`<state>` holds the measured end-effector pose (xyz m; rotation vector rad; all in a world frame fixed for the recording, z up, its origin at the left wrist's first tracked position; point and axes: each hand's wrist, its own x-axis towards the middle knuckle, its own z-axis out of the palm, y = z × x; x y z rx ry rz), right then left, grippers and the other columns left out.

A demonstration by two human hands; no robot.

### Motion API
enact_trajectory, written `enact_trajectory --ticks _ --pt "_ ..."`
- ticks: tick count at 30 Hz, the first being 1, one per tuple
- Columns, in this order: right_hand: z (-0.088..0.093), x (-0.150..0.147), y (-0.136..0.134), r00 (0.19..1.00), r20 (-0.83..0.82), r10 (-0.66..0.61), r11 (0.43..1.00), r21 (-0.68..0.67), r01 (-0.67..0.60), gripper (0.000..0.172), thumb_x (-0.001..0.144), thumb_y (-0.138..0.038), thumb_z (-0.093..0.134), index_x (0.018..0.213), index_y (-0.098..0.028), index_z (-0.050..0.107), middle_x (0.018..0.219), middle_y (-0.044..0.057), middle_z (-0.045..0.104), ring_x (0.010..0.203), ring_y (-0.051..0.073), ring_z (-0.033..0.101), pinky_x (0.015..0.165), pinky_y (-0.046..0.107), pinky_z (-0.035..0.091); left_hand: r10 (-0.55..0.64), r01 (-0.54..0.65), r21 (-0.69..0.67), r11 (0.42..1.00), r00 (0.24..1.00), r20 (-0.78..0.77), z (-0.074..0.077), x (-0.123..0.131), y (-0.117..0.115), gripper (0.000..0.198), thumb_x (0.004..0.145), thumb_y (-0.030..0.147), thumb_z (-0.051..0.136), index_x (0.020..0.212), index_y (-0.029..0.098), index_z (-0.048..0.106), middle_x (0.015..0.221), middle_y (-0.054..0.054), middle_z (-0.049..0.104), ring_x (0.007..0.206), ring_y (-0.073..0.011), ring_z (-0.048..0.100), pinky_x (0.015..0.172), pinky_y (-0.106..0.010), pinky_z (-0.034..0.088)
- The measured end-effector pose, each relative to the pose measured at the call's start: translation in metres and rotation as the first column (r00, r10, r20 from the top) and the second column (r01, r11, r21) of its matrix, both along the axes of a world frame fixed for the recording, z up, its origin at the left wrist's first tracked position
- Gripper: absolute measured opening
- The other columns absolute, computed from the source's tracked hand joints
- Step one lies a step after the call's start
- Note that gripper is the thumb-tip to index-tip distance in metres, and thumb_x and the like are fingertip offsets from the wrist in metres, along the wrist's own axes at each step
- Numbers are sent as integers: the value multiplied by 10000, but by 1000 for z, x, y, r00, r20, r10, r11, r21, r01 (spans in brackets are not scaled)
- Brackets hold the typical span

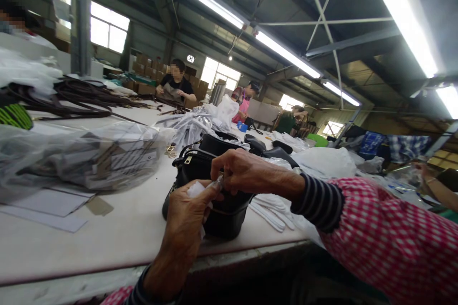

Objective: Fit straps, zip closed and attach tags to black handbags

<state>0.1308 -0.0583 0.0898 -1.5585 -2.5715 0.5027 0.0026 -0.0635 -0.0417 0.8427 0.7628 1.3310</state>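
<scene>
A black handbag (225,221) with a zipper stands on the table in front of me. Before it, my left hand (188,207) is closed, with crumpled white tissue or cloth (195,189) bunched in its fingers. My right hand (241,171) comes in from the right over the bag, its thumb and finger pinched together against the left fingertips. Between the two sets of fingertips a small shiny piece (219,180) shows, perhaps metal; most of it is covered. A gold-coloured zipper pull (188,159) sits at the bag's upper left.
Clear plastic bags with packed contents (118,152) and flat white sheets (53,200) lie at left. Dark straps (82,97) are heaped farther back. White straps (274,212) lie right of the bag, beside plastic wrapping (325,159). Several people work around the table.
</scene>
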Motion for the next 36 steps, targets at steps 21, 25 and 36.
enact_trajectory --ticks 21,25,36 --pt "-33 27 -5 840 486 240 693 520 -499 171 1044 -182 479 927 -162 601 839 21 652 692 128 531 569 290 259 -68 86 -136 987 989 130 12 -5 2 409 490 317 856 743 82 636 583 -30 618 418 -16 317 369 -131 158" --pt "-45 32 1 787 548 283 542 586 -602 181 1067 -250 471 947 -154 566 812 22 627 688 149 515 574 317 267 -111 135 -184 974 985 131 18 -7 2 331 515 270 811 708 96 607 573 -24 608 377 0 283 368 -138 151" --pt "-49 43 -4 954 128 270 719 632 -289 428 986 -122 557 1405 -185 505 1025 44 723 846 148 652 710 257 443 -86 101 -157 982 992 96 10 -3 -2 455 560 353 856 860 51 695 667 -93 690 384 4 294 380 -141 154"
